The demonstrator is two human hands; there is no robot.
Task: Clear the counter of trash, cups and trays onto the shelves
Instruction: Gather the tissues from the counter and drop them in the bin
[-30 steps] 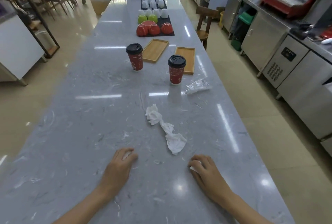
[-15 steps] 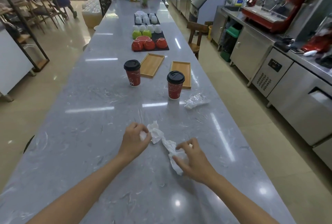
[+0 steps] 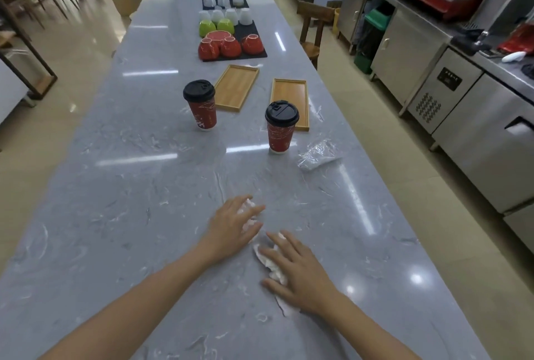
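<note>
The grey marble counter (image 3: 121, 186) is the reference: its right edge drops to the floor, and the clear plastic wrapper (image 3: 318, 154) lying near that edge, light by judgement, could be swept over by a careless reach, whereas the counter's left side offers wide bare surface for arm travel. Beyond the hands, two lidded red paper cups (image 3: 281, 128) stand upright in front of two wooden trays (image 3: 236, 87), so a forward reach risks tipping one; nearest, the left hand (image 3: 231, 226) and right hand (image 3: 297, 270) lie spread, fingers extended, each pressing on white crumpled tissue (image 3: 273, 265) not yet enclosed, so pieces may tear or slip free on lifting
</note>
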